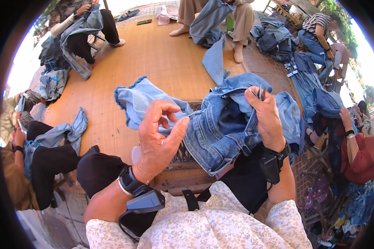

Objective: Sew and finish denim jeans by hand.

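Blue denim jeans lie bunched across my lap, the waistband and belt loops turned up toward me. My right hand is closed round small metal thread snips, whose pointed tips stick up past the thumb. Its fingers also rest against the edge of the waistband; whether they grip the cloth too is hidden. My left hand hovers to the left of the jeans, fingers bent and thumb apart from them. No object shows between them. A frayed, pale denim leg end spreads out beyond that hand.
A wide wooden board stretches ahead. Several people sit round it with denim on their laps. Denim piles lie at the far right and left. A dark phone rests on the board's far part. A slatted crate sits under the jeans.
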Available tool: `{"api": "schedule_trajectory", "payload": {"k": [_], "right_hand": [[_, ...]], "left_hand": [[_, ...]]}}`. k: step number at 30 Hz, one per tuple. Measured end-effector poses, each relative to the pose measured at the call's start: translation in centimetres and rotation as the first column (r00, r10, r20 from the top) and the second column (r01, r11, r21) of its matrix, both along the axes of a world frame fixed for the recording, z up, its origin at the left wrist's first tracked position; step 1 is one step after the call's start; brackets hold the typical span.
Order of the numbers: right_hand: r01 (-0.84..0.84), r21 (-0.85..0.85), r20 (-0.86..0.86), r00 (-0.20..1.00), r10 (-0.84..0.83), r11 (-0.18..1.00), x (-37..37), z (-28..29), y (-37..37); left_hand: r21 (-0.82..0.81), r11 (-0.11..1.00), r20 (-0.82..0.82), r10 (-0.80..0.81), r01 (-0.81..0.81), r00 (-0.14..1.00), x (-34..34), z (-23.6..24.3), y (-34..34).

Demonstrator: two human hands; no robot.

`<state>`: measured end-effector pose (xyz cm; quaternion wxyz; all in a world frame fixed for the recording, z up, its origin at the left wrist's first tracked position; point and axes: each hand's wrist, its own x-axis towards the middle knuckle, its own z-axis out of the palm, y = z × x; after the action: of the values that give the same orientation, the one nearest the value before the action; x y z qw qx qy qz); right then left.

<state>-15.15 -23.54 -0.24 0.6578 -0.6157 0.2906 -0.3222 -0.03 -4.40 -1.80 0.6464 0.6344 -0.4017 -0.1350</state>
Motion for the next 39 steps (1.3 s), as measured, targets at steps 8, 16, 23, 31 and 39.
{"api": "schedule_trajectory", "payload": {"k": [8, 16, 23, 31, 39], "right_hand": [[-0.165, 0.047, 0.001, 0.986, 0.165, 0.985, 1.4, -0.1, 1.6], [-0.016, -0.129, -0.070, 0.998, 0.007, 0.991, 1.7, 0.2, 1.3], [-0.074, -0.504, -0.236, 0.970, -0.055, 0.860, 2.2, -0.5, 1.9], [-0.221, -0.467, -0.129, 0.975, 0.181, 0.856, 2.1, 0.6, 2.4], [-0.380, -0.395, -0.229, 0.922, 0.311, 0.836, 1.4, 1.1, 2.5]], "left_hand": [[0.075, 0.996, 0.302, -0.063, 0.042, 0.951, -1.6, -1.2, -4.4], [0.089, 0.908, -0.353, -0.356, 0.409, 0.866, 0.4, -1.0, -6.3], [-0.266, 0.848, -0.759, -0.477, 0.458, 0.444, 0.0, -2.4, -5.6], [-0.284, 0.889, -0.853, -0.405, 0.359, 0.330, 0.5, -3.7, -5.3], [-0.393, 0.839, -0.831, -0.499, 0.376, 0.244, 0.3, -3.8, -4.8]]}}
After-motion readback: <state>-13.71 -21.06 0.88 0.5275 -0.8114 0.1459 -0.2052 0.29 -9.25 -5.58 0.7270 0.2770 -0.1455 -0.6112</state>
